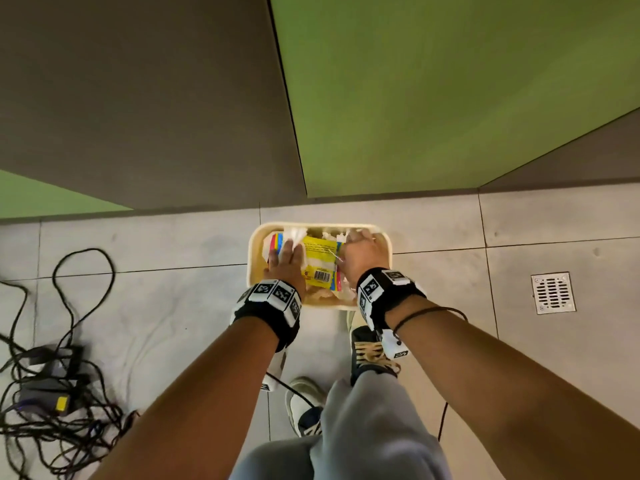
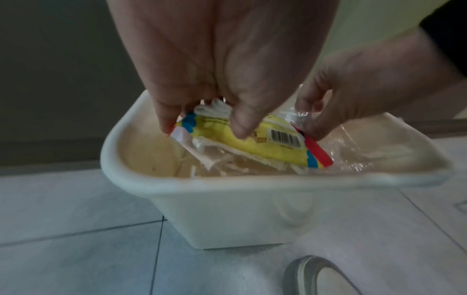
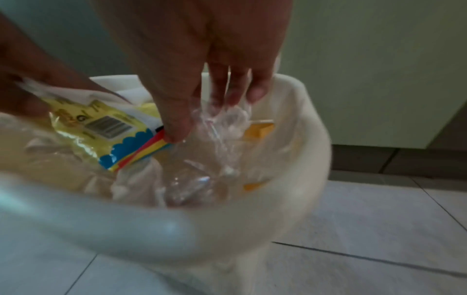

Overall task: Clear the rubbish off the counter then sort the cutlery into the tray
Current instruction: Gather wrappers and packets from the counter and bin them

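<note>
A white bin (image 1: 254,252) (image 2: 177,185) (image 3: 316,129) stands on the tiled floor against the cabinet base. Both hands reach down into it. My left hand (image 1: 285,258) (image 2: 202,127) pinches the left end of a yellow wrapper (image 1: 320,261) (image 2: 252,145) (image 3: 101,129) with a barcode, together with white tissue (image 1: 294,233) (image 2: 215,108). My right hand (image 1: 360,251) (image 3: 206,117) grips crumpled clear plastic (image 3: 202,169) (image 2: 353,151) beside the wrapper's red and blue edge, its thumb touching that edge. More rubbish lies below. No cutlery or tray is in view.
A tangle of black cables and power bricks (image 1: 52,375) lies on the floor to the left. A metal floor drain (image 1: 553,292) sits to the right. Green and grey cabinet fronts (image 1: 415,81) rise behind the bin. My shoes (image 1: 367,355) stand just before it.
</note>
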